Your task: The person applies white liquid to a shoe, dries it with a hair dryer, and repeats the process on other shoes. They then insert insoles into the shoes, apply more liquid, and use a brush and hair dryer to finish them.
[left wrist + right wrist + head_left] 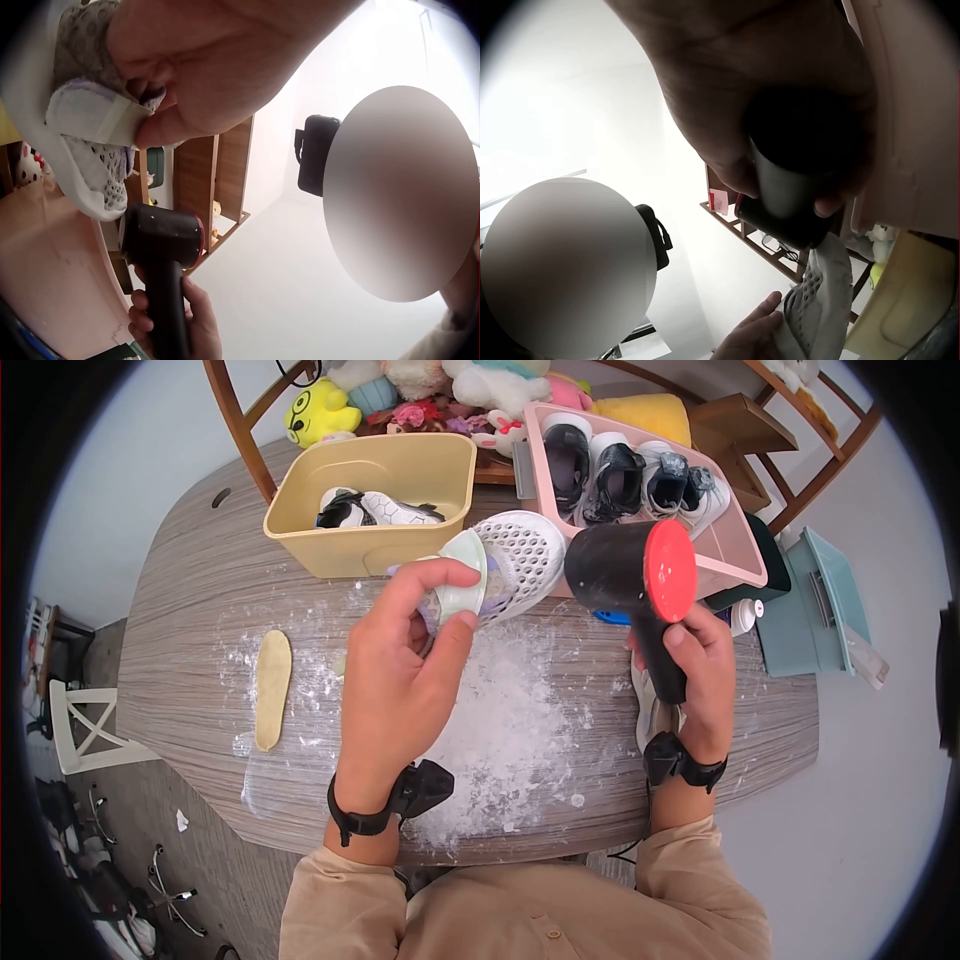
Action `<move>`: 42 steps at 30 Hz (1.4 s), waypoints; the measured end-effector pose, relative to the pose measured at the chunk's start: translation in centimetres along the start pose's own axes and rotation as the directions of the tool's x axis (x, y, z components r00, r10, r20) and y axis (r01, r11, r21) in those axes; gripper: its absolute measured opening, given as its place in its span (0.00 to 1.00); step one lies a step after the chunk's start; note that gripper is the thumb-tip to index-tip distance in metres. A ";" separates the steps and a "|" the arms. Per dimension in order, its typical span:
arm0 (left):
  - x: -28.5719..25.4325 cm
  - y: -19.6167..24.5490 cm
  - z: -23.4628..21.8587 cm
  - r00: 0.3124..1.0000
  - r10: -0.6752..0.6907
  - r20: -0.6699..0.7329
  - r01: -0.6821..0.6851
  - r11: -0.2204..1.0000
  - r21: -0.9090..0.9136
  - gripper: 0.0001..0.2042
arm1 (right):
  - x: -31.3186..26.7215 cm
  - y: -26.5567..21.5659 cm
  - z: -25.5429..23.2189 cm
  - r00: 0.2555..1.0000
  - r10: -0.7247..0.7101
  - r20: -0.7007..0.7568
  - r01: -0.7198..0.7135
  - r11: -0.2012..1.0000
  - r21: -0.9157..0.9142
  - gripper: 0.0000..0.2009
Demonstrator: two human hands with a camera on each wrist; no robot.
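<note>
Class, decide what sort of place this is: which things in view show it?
Probably an indoor shoe workroom: a table marked with white residue, a pink bin of shoes, and a white shoe held up near a black, dryer-like device.

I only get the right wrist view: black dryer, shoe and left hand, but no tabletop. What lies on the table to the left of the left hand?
Observer: The head view shows a pale yellow insole lying on the table, left of the left hand.
Operator: I can make out part of the yellow bin, but not its contents. What's in it?
Observer: White-and-black shoes, seen through its open top in the head view.
</note>
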State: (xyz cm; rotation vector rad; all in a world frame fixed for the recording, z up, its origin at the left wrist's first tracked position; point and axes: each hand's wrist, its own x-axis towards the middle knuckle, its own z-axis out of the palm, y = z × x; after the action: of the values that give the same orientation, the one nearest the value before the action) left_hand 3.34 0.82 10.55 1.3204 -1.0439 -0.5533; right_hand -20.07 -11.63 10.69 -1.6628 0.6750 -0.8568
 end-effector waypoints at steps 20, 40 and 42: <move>-0.1 0.2 0.2 1.000 -0.009 -0.021 0.008 0.998 -0.065 0.13 | -0.2 -0.1 0.1 0.996 -0.034 0.079 0.033 0.999 0.015 0.20; 0.0 0.2 -0.1 1.000 -0.011 -0.017 0.011 1.000 -0.023 0.13 | -0.2 0.1 0.0 0.996 -0.016 0.085 0.009 0.997 0.082 0.19; 0.0 0.3 0.0 1.000 -0.007 -0.024 0.006 0.998 -0.058 0.13 | -0.1 0.1 -0.2 0.998 -0.003 0.064 -0.004 0.995 0.103 0.19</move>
State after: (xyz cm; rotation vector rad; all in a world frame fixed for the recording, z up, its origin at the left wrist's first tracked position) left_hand 3.22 0.89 10.85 1.2768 -0.9966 -0.5672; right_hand -20.26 -11.67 10.56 -1.5904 0.5777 -0.8212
